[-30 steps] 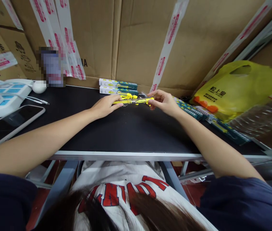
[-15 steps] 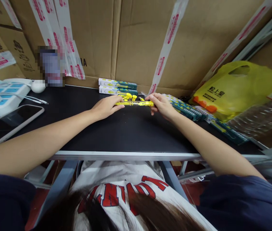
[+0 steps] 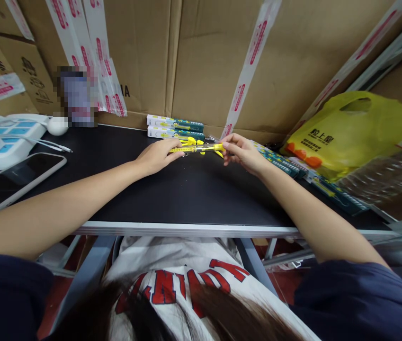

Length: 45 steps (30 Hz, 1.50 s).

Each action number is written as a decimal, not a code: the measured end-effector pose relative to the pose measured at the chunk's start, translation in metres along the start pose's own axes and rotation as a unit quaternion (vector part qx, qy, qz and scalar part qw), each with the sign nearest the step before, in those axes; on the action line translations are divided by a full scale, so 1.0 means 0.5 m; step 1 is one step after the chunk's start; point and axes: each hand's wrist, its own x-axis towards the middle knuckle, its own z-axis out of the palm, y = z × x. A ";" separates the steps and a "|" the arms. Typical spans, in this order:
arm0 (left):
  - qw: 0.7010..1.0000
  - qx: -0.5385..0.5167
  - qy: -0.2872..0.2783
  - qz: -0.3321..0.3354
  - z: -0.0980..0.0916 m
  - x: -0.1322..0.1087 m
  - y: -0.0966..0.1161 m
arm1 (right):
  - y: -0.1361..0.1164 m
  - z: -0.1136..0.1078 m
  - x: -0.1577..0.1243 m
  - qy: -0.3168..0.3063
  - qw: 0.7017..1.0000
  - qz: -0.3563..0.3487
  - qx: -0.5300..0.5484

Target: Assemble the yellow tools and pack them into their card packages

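A slim yellow tool with a clear middle section (image 3: 201, 148) is held level above the black tabletop, between both hands. My left hand (image 3: 158, 156) pinches its left end, which carries small dark markings. At the other end, the fingers of my right hand (image 3: 240, 154) close on the solid yellow tip. Small yellow parts (image 3: 191, 140) lie just behind the tool, partly hidden by it. Two slim printed boxes (image 3: 175, 128), one in front of the other, are at the back beyond my left hand.
More printed boxes (image 3: 279, 161) lie to the right, behind my right forearm. A yellow plastic bag (image 3: 350, 128) and clear plastic packaging (image 3: 385, 173) stand at the far right. At left are a phone (image 3: 19, 182) and a power strip (image 3: 9, 147) with cables. Cardboard (image 3: 208, 61) walls the back.
My right hand has shifted slightly right and up, with its fingers regripped at the tool's yellow end. The tool's right end has tilted up a little. A yellow piece now shows beneath it.
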 end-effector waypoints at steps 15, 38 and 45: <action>1.000 0.015 -0.005 -0.005 -0.001 -0.003 0.013 | 0.000 0.001 0.001 -0.037 0.998 -0.035 -0.037; 0.949 -0.206 0.199 -0.129 0.014 0.013 -0.006 | -0.005 0.049 -0.014 -0.009 0.995 -0.078 -0.067; 0.960 -0.213 0.147 -0.106 0.006 0.008 -0.017 | -0.003 0.050 -0.015 0.030 0.990 -0.104 -0.096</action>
